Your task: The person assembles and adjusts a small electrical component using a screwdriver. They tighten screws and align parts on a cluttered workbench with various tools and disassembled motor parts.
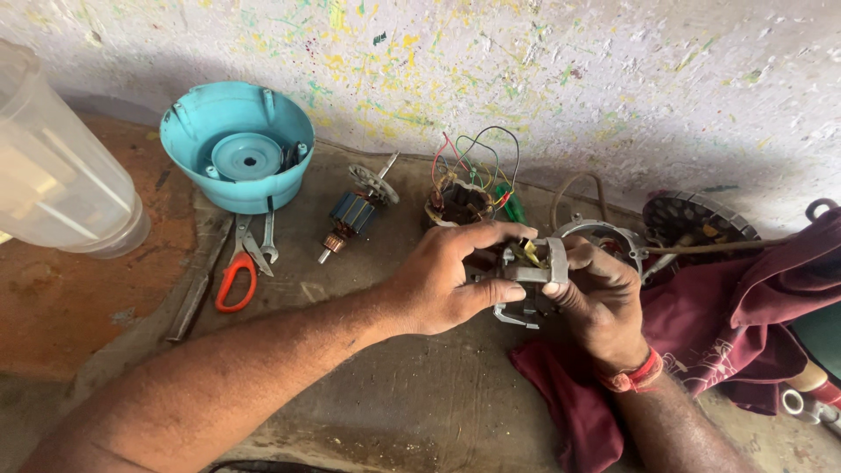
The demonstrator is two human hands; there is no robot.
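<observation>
— What do we have on the bench, biggest first?

— The clear plastic jar [61, 180] far left, the maroon cloth [727, 315] at right, then the turquoise housing [236, 144] against the wall.

— And our hands?

— Together at centre, both clamped on the grey metal motor bracket [528, 273]. Our left hand [447, 280] grips it from the left, thumb beneath; our right hand [596, 302] closes round its right side. Its long axis runs roughly left to right between them, neither hand nearer.

— Around it?

— The wired stator [460, 203] just behind, the armature [352, 215] and orange-handled pliers [238, 271] further left, well apart. Nothing lies between hands and bracket.
</observation>
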